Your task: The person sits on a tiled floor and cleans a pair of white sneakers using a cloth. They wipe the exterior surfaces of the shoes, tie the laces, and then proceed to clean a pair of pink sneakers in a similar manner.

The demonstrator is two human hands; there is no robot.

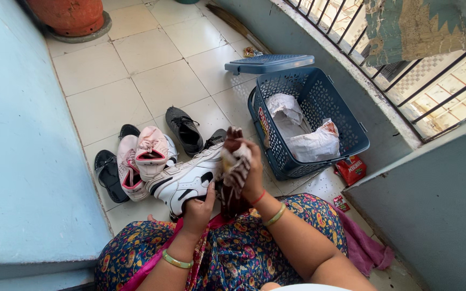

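Pink shoes (142, 157) heaped on the tiled floor (152, 75) at far left; left hand (198, 209) gripping the white sneaker (187, 179) at its heel; right hand (250, 170) clenched around a brown-and-white rag (234, 173) against the sneaker; blue basket (311, 121) beyond, rightward.

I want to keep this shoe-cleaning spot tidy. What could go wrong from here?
1. The white sneaker is propped on the lap under the left hand; it could slip down onto the pink shoes.
2. The stained rag in the right hand hangs over the patterned clothing and might smear it.
3. The blue basket sits close by the knee; a nudge may tip it.
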